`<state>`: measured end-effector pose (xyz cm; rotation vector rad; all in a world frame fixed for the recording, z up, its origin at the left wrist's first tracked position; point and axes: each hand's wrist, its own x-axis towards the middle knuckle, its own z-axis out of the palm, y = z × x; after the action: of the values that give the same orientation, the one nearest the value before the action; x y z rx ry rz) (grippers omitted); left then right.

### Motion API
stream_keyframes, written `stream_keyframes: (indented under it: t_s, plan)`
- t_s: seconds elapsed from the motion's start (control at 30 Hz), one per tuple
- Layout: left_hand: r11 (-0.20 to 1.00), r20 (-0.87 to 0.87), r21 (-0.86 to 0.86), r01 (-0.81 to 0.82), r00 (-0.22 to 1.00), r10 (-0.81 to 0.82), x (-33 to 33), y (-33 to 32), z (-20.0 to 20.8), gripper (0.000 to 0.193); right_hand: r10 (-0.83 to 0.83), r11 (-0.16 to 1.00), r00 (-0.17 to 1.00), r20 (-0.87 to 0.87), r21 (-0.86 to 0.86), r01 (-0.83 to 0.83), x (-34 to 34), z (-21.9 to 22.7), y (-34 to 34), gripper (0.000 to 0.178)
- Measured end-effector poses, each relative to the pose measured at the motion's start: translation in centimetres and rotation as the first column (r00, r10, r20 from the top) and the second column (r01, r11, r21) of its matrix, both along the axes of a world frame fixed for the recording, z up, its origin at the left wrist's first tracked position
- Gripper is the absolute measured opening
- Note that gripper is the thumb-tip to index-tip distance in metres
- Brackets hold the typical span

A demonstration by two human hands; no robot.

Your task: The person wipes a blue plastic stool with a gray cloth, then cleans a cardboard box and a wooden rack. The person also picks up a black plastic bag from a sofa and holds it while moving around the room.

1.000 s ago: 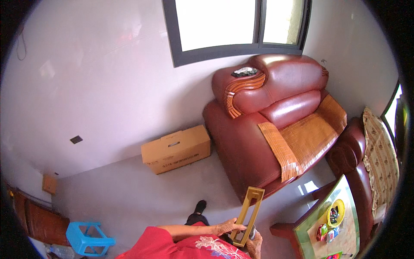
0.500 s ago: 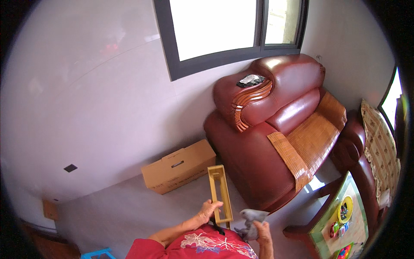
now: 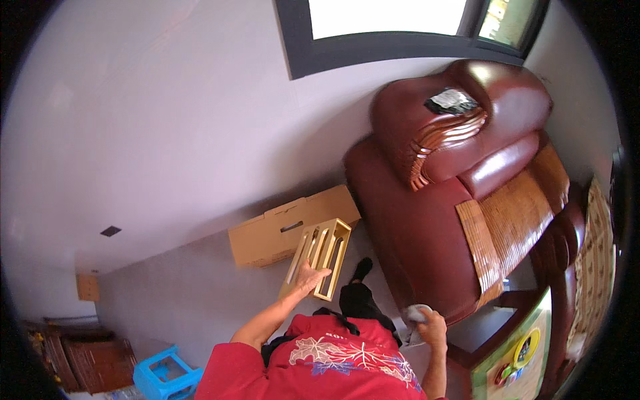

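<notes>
My left hand grips a gold-coloured, open-ended box with long slots cut along its face. The box is tilted, and its far end overlaps the cardboard carton behind it. Over to the right, my right hand is closed around a bunched grey cloth, held apart from the box and close to the sofa's lower corner. The cloth's lower part hangs below the fingers.
A cardboard carton stands on the floor along the wall. A dark red leather sofa fills the right side. A low table bearing a yellow basket is at lower right. A blue plastic stool is at lower left.
The gold box has turned and tilted, so its slotted face now shows. My right hand has moved away from the box with the cloth. The view has shifted; my dark-trousered leg appears.
</notes>
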<state>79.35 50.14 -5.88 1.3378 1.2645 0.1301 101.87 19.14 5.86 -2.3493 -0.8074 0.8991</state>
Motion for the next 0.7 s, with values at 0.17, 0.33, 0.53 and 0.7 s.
stream_keyframes:
  t_s: [0.17,0.33,0.53,0.7]
  plan:
    - [0.932,-0.307,0.273,0.240,0.939,-0.152,2.2,3.5,-1.4,0.087,0.240,0.969,0.952,0.188,0.016,-0.247,5.1,-3.7,7.1,0.036]
    - [0.838,-0.479,0.311,0.449,0.835,-0.270,5.4,7.2,-3.2,0.087,0.413,0.908,0.905,0.097,-0.121,-0.402,10.7,-2.1,12.9,0.043]
    - [0.781,-0.606,0.260,0.567,0.726,-0.325,8.8,12.2,-7.9,0.089,0.351,0.888,0.931,0.098,-0.349,-0.299,14.2,-2.3,13.6,0.042]
    - [0.640,-0.656,0.346,0.686,0.664,-0.357,8.9,17.2,-13.1,0.087,0.306,0.862,0.952,0.030,-0.433,-0.264,12.1,-3.1,12.3,0.041]
